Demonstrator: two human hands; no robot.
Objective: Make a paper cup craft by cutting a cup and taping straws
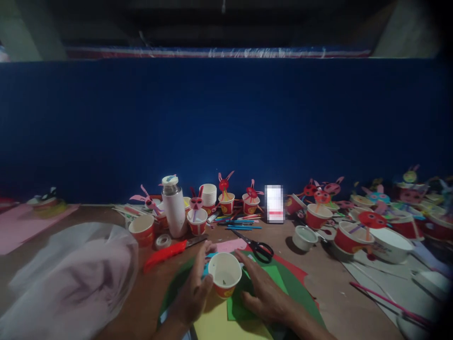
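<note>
A red paper cup with a white inside [225,274] stands upright between my two hands, over yellow paper [219,321] and green paper [274,281]. My left hand [198,283] is at the cup's left side, fingers apart and pointing forward, its thumb close to the cup. On the right, my right hand [260,288] lies over the green paper with fingers apart, a small gap from the cup. Whether the left thumb touches the cup is hard to tell. Black scissors [260,248] lie just beyond the right hand.
A red-handled knife [166,255], tape roll [163,242] and white bottle [174,208] are at the left, near a clear plastic bag [78,278]. Colored pencils [244,225] and several decorated cups line the back. A small bowl [304,237] sits at the right.
</note>
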